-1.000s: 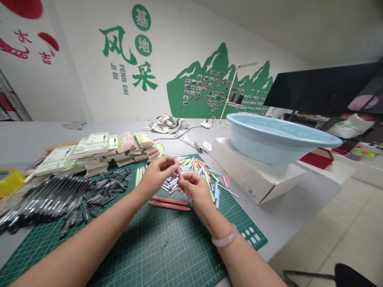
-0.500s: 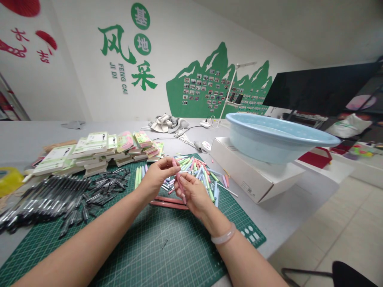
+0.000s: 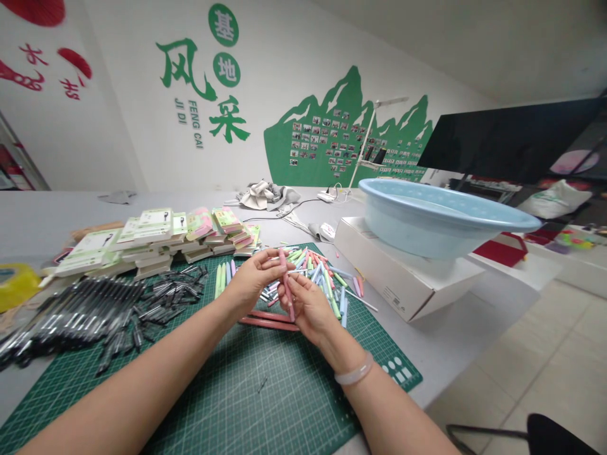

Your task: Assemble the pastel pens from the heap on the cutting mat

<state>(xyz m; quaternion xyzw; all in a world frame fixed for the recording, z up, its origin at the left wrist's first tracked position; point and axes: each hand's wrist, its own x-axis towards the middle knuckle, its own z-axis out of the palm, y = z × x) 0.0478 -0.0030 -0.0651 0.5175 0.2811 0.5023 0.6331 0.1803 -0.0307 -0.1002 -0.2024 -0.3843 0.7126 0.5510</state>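
Both hands meet over the green cutting mat [image 3: 227, 392]. My left hand [image 3: 253, 281] pinches the top end of a pink pen [image 3: 286, 284] that stands nearly upright. My right hand [image 3: 308, 306] wraps its fingers round the pen's lower part. Just behind the hands lies a heap of pastel pen barrels [image 3: 322, 272] in pink, green and blue. Two finished pink pens [image 3: 268, 320] lie flat on the mat under my wrists.
A pile of black pen refills and parts [image 3: 95, 309] lies on the mat's left. Stacked product cartons [image 3: 156, 237] sit behind it. A light-blue basin [image 3: 441, 218] rests on a white box [image 3: 403, 278] at the right, near the table edge.
The pink pen has turned from slanted to nearly upright between the hands. My left fingers have moved onto its top end. The hands have stayed in the same spot.
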